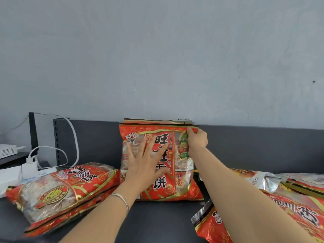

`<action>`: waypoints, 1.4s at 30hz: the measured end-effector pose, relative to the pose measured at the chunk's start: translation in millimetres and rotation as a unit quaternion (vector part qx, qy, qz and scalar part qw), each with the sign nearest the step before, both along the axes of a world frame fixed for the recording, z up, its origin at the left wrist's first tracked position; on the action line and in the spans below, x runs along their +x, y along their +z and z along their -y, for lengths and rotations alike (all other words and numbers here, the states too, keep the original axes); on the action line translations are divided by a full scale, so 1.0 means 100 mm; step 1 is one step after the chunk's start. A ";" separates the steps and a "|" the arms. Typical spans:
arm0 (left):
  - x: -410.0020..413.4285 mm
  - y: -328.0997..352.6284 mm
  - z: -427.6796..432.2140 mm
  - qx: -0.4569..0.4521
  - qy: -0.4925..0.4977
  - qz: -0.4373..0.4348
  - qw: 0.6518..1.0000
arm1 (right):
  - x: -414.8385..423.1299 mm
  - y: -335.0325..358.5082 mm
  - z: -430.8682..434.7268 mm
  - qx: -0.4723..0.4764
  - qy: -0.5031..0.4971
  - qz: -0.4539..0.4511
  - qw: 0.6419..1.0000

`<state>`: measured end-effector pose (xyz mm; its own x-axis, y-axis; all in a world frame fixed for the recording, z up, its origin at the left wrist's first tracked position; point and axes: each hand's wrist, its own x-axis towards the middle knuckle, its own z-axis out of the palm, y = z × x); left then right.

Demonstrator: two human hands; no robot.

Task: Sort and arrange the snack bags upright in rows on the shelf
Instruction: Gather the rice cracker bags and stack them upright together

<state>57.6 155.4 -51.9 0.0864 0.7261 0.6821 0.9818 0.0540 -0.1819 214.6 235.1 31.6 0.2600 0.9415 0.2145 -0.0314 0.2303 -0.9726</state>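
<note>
Head view: standing one bag up is the step in hand. The left hand (145,160), fingers spread flat, presses the upright snack bag (182,172) at the shelf (157,218) centre, against the back panel. The right hand (197,140) pinches its 1 o'clock corner. The next move likely calls for a gentle release, then lifting the flat bags (61,188) at 8 o'clock.

Snack bags on shelf (157,221): one upright bag (182,172), back edge; two stacked bags (57,188) flat, left end; at least two flat bags (298,213), right end. Hands, two: left hand (145,165), right hand (197,141).
</note>
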 end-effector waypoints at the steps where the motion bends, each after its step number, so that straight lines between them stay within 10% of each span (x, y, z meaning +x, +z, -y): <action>1: -0.03 -0.03 -0.01 -0.009 0.009 0.014 1.000 | 0.00 -0.03 0.01 0.002 0.005 0.008 1.000; 12: -0.07 0.08 0.03 -0.108 -0.008 0.060 0.992 | 0.19 -0.17 0.28 -0.088 0.098 0.178 0.975; 19: 0.12 0.06 0.30 -0.069 0.002 0.096 0.993 | 0.21 -0.16 0.55 0.144 -0.101 0.322 0.930; 33: -0.76 0.05 1.28 -0.093 0.142 0.146 0.975 | -0.89 -0.35 1.19 0.261 0.330 0.448 0.788; 42: -1.57 0.13 1.50 -0.122 0.195 0.261 0.938 | -1.68 -0.35 1.23 0.163 0.363 0.530 0.749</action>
